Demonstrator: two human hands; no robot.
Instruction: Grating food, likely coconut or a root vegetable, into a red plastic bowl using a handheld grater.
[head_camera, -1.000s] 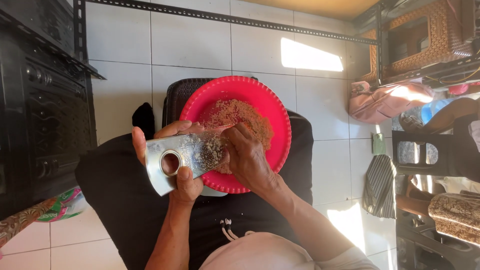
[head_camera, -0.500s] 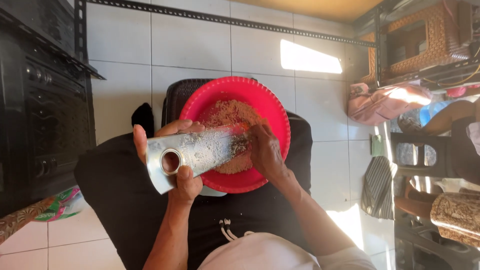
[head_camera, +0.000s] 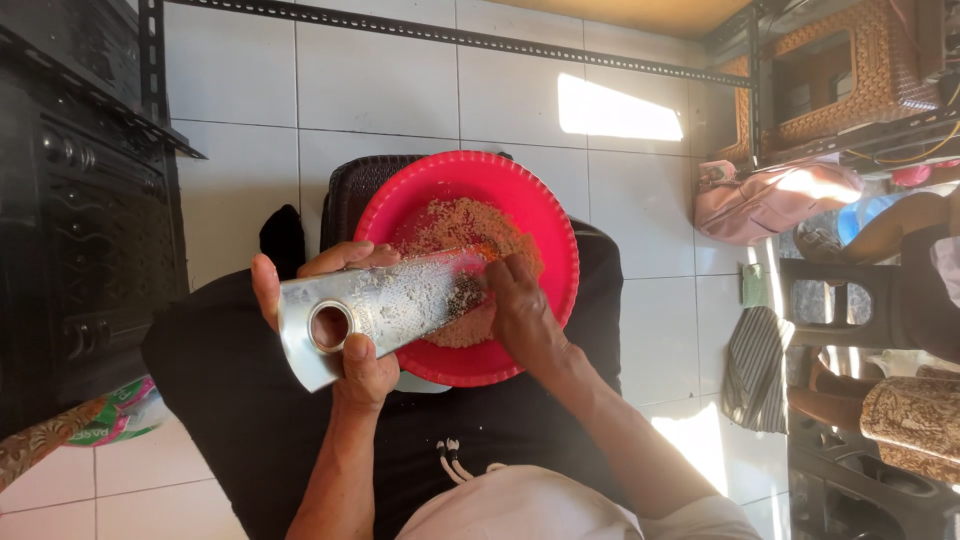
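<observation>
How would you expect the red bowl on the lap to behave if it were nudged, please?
The red bowl looks like thin plastic, so probably light. It rests on a lap, not a flat surface, so it may tip. The grater leaning into it probably steadies it.

White floor tiles (head_camera: 400, 90) fill the room, with bright sun patches on them. A black metal rack (head_camera: 70, 190) lines the left edge. A wicker stool (head_camera: 850, 70) and pink bag (head_camera: 770, 195) sit at the right.
</observation>
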